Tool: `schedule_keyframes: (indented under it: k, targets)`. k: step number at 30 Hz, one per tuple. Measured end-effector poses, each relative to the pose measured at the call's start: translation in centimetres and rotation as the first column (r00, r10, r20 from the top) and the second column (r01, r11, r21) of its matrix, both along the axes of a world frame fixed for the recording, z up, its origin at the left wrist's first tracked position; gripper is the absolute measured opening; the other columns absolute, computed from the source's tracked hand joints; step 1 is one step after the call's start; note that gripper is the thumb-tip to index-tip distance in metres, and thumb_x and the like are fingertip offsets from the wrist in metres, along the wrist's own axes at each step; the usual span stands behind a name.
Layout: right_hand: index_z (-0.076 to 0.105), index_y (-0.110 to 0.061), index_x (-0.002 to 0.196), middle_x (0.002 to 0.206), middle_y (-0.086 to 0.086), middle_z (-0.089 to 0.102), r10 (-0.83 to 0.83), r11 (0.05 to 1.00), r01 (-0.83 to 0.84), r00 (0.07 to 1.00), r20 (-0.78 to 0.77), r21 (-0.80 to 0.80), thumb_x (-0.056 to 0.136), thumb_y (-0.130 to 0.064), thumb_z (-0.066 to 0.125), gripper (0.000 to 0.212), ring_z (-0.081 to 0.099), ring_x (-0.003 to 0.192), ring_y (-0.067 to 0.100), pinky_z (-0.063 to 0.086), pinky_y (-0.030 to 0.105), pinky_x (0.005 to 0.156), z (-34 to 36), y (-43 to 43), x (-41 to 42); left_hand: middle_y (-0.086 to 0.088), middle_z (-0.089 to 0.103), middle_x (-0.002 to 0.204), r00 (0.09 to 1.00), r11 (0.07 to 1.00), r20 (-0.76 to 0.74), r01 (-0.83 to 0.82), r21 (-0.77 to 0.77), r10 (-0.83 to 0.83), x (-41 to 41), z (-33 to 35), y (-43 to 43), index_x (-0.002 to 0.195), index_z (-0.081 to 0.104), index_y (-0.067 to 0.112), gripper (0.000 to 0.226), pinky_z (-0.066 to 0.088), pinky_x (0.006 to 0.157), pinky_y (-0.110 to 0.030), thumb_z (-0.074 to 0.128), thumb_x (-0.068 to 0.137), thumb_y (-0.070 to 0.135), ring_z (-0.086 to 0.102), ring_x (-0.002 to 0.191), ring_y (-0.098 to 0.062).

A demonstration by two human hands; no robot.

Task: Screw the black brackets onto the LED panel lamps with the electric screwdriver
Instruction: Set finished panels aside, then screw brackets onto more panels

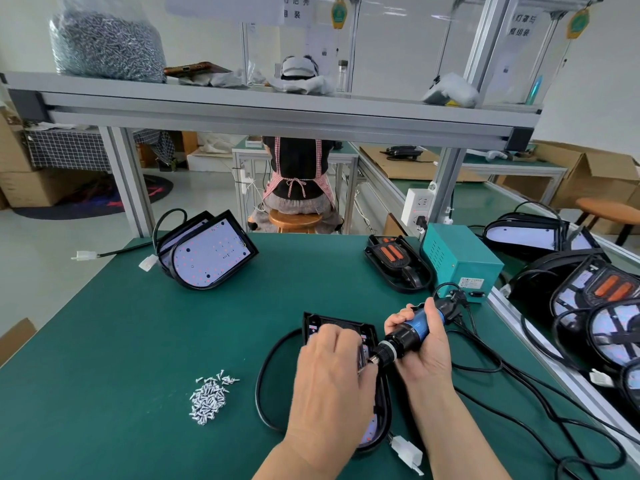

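While the right hand grasps the blue electric screwdriver, bit angled down-left, the left hand covers the LED panel lamp lying flat on the green worktop, thumb at the bit; its grasp cannot be told. Screw pile to the lamp's left; teal power box beyond.

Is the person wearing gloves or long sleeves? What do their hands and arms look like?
No gloves: the left hand and the right hand are both bare. No ring, watch or bracelet shows. The arms are bare too, with no sleeve in view up to the picture's edge.
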State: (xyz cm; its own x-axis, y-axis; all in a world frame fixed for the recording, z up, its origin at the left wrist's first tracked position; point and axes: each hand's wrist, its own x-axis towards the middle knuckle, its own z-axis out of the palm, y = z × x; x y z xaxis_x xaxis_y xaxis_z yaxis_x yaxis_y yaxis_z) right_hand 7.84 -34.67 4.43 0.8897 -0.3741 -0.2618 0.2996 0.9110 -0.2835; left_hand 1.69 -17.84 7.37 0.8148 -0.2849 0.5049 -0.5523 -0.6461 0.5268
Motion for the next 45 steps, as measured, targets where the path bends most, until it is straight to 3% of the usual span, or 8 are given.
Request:
schedule_keyframes:
  k: [7, 14, 17, 23, 28, 35, 40, 45]
  targets:
    - [0.048, -0.011, 0.096, 0.076, 0.001, 0.050, -0.010, 1.000, 0.010, 1.000, -0.007, 0.008, 0.095, -0.026, 0.068, 0.025, 0.051, 0.055, 0.008, 0.051, 0.023, 0.052, 0.0, 0.1, 0.0, 0.003, 0.051, 0.107, 0.915, 0.920, -0.289, -0.343, -0.190, 0.282, 4.2, -1.2, 3.7, 0.113, 0.058, 0.017, 0.039, 0.040, 0.087, -0.030, 0.073, 0.085, 0.040, 0.052, 0.100, -0.021]
    - [0.050, -0.010, 0.093, 0.070, 0.001, 0.049, 0.026, 1.000, -0.025, 1.000, 0.006, -0.012, 0.096, -0.028, 0.066, 0.025, 0.051, 0.054, 0.008, 0.050, 0.022, 0.053, -0.3, 0.0, 0.1, 0.005, 0.065, 0.102, 0.720, 0.937, -0.692, -0.200, -0.285, -0.057, 5.5, -2.5, 4.9, 0.133, 0.048, 0.025, 0.066, 0.050, 0.082, -0.026, 0.072, 0.080, 0.056, 0.063, 0.095, -0.009]
    - [0.051, -0.009, 0.093, 0.069, 0.001, 0.049, 0.032, 0.999, -0.032, 0.999, 0.003, -0.014, 0.096, -0.029, 0.066, 0.025, 0.051, 0.054, 0.008, 0.050, 0.022, 0.053, -0.3, 0.0, 0.0, 0.007, 0.070, 0.111, 0.702, 0.899, -0.686, -0.153, -0.409, -0.193, 5.4, -2.9, 4.7, 0.147, 0.036, 0.033, 0.074, 0.050, 0.098, -0.035, 0.072, 0.084, 0.044, 0.066, 0.105, -0.013]
    - [0.050, -0.009, 0.094, 0.072, 0.000, 0.049, 0.028, 0.999, -0.029, 1.000, -0.010, -0.026, 0.092, -0.028, 0.068, 0.027, 0.050, 0.057, 0.007, 0.050, 0.021, 0.054, -0.2, 0.0, -0.1, 0.010, 0.074, 0.086, 0.688, 0.848, -0.662, -0.127, -0.515, -0.299, 5.2, -3.0, 4.6, 0.150, 0.032, 0.047, 0.077, 0.046, 0.069, -0.011, 0.070, 0.086, 0.030, 0.069, 0.083, -0.007]
    - [0.049, -0.010, 0.098, 0.075, 0.000, 0.049, 0.023, 0.999, -0.024, 1.000, -0.017, -0.035, 0.090, -0.027, 0.070, 0.028, 0.049, 0.058, 0.007, 0.049, 0.021, 0.055, -0.2, 0.1, -0.2, 0.011, 0.065, 0.130, 0.658, 0.890, -0.696, -0.086, -0.448, -0.287, 5.5, -2.2, 4.3, 0.152, 0.030, 0.036, 0.097, 0.045, 0.108, -0.037, 0.071, 0.065, 0.051, 0.062, 0.117, -0.009]
    - [0.049, -0.008, 0.095, 0.070, 0.000, 0.049, 0.043, 0.999, -0.044, 0.999, -0.007, -0.021, 0.096, -0.029, 0.064, 0.026, 0.051, 0.055, 0.006, 0.050, 0.020, 0.053, 0.2, 0.1, -0.4, 0.008, 0.074, 0.102, 0.696, 0.875, -0.678, -0.153, -0.460, -0.235, 5.4, -3.0, 4.5, 0.122, 0.052, 0.029, 0.064, 0.056, 0.090, -0.041, 0.071, 0.063, 0.046, 0.071, 0.094, -0.015]
    - [0.048, -0.009, 0.102, 0.071, 0.000, 0.053, 0.041, 0.999, -0.042, 0.999, 0.003, 0.034, 0.090, -0.025, 0.069, 0.029, 0.052, 0.054, 0.007, 0.049, 0.020, 0.054, 0.9, 0.5, -0.6, 0.009, 0.074, 0.088, 0.724, 0.870, -0.654, -0.160, -0.466, -0.217, 5.4, -3.3, 4.4, 0.110, 0.053, 0.029, 0.046, 0.047, 0.063, -0.016, 0.071, 0.069, 0.038, 0.067, 0.076, -0.006]
    - [0.039, -0.016, 0.116, 0.072, 0.001, 0.052, 0.020, 0.999, -0.020, 1.000, -0.001, 0.049, 0.091, -0.022, 0.070, 0.040, 0.054, 0.053, 0.010, 0.050, 0.022, 0.053, 1.8, 0.7, -0.6, 0.014, 0.073, 0.103, 0.722, 0.875, -0.655, -0.145, -0.461, -0.225, 5.4, -3.4, 4.4, 0.120, 0.054, 0.031, 0.051, 0.054, 0.085, -0.028, 0.070, 0.072, 0.039, 0.068, 0.094, -0.007]
